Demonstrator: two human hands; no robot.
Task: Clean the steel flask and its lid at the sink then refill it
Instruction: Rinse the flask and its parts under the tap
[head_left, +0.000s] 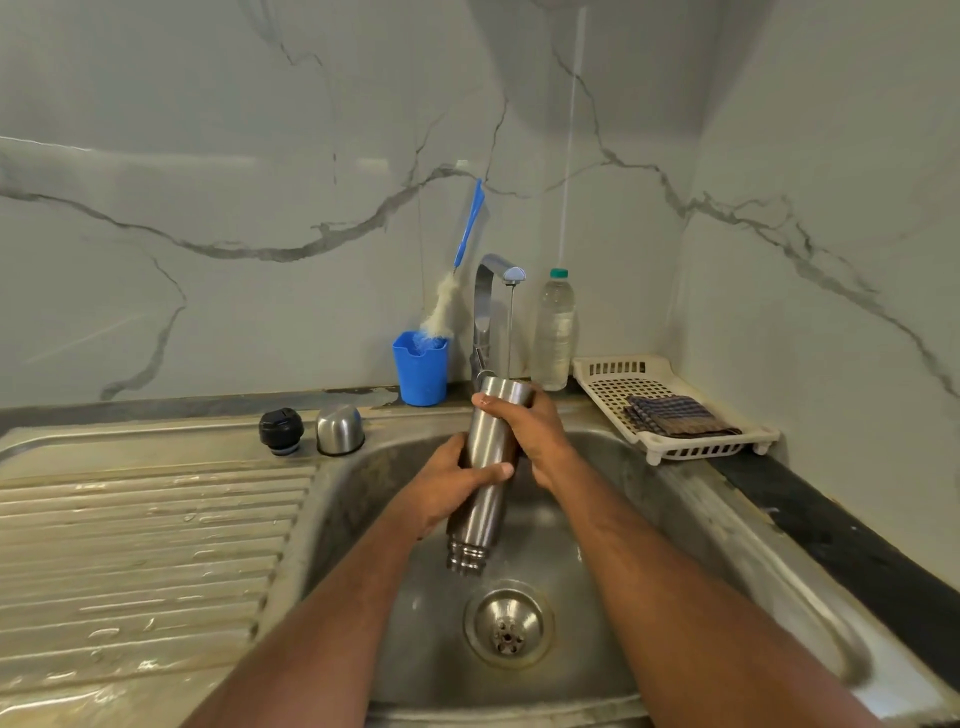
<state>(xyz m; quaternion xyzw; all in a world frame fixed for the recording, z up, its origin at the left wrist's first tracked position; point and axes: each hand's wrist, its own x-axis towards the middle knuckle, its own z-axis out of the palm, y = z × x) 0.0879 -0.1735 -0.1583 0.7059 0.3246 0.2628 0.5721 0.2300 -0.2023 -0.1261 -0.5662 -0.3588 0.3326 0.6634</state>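
You hold the steel flask (491, 467) upside down over the sink (675, 525) basin, its threaded mouth pointing at the drain (508, 623). Your left hand (447, 480) wraps the middle of the body, thumb across the front; your right hand (530, 431) curls its fingers (493, 402) round the upturned base. A thin stream from the tap (498, 275) falls by that base. The black stopper (281, 430) and steel cap (340, 429) stand on the sink's back edge.

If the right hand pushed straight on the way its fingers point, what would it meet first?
The right hand grips the inverted steel flask, fingers pointing left across it. Straight on, it would probably meet the steel cap on the sink ledge first, though depth is unclear.
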